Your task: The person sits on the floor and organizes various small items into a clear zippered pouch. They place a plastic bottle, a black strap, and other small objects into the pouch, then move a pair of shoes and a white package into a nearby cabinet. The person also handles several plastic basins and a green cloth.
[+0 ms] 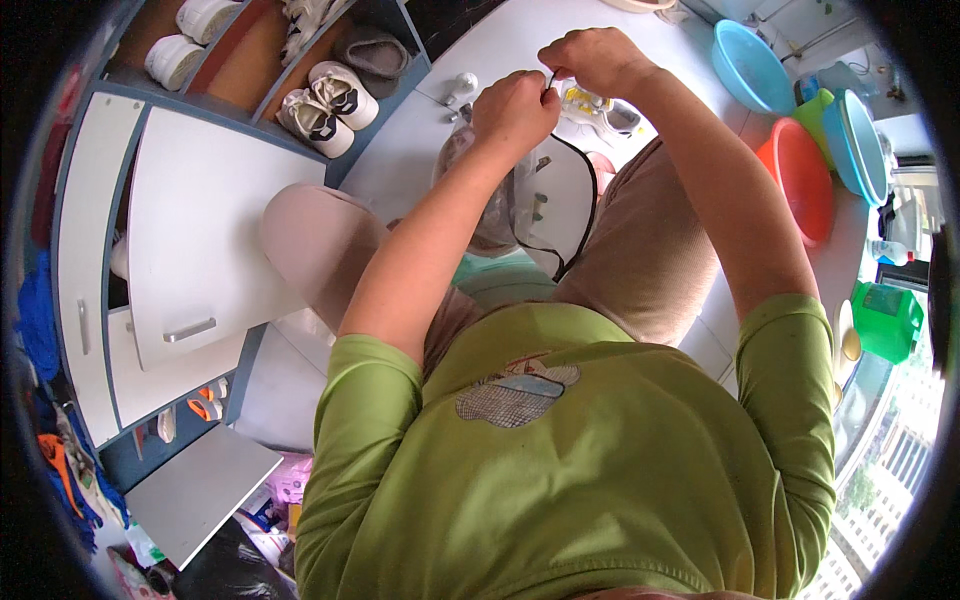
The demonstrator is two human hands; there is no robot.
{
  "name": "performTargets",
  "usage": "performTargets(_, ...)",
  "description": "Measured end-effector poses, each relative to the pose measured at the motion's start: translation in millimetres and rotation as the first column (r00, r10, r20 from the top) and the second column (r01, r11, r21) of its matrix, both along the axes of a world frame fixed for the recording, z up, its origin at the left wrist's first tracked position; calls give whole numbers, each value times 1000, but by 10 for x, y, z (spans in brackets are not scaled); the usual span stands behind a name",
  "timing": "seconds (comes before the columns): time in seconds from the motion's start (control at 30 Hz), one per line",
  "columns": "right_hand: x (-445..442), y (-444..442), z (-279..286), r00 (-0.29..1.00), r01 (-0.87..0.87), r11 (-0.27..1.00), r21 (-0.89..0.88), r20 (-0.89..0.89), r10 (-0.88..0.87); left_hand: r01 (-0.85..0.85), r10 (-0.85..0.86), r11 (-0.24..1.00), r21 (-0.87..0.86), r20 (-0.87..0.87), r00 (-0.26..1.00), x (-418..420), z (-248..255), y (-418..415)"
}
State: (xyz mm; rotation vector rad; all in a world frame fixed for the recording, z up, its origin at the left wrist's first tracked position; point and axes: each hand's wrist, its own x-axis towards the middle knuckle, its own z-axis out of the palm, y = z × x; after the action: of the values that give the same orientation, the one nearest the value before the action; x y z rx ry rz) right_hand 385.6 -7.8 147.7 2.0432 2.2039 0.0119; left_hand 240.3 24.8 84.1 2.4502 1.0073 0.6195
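Observation:
My left hand (517,112) and my right hand (600,60) are close together beyond my knees, fingers pinched. A short piece of thin black cord (553,80) spans the gap between them, and both hands appear to grip it. Below them, between my legs, is a pale, partly see-through bag (566,176) with black edging; small dark marks or items show on it. Crumpled clear plastic (495,217) lies beside it, partly covered by my left forearm. A white and yellow sneaker (585,107) rests on the floor below my right hand.
A shoe cabinet (217,217) with a door swung open stands at left, holding sneakers (334,105) and a grey slipper (373,58). A white bulb-shaped object (461,88) lies on the floor. Blue (750,67) and red (799,180) basins and a green jug (889,321) line the right.

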Motion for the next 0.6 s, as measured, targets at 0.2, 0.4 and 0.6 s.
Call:
performTargets(0.2,217,207,-185,999,-42,999,2,14,42,-14,20,994,-108,50,999,-6,-189,23)
performTargets(0.4,686,428,-370,978,-120,992,-26,-174,114,25,-9,978,-207,76,997,-220,-362,-279)
performTargets(0.6,724,494,-354,981,-125,991,-57,-159,114,26,-3,934,-356,67,998,-536,-572,-639)
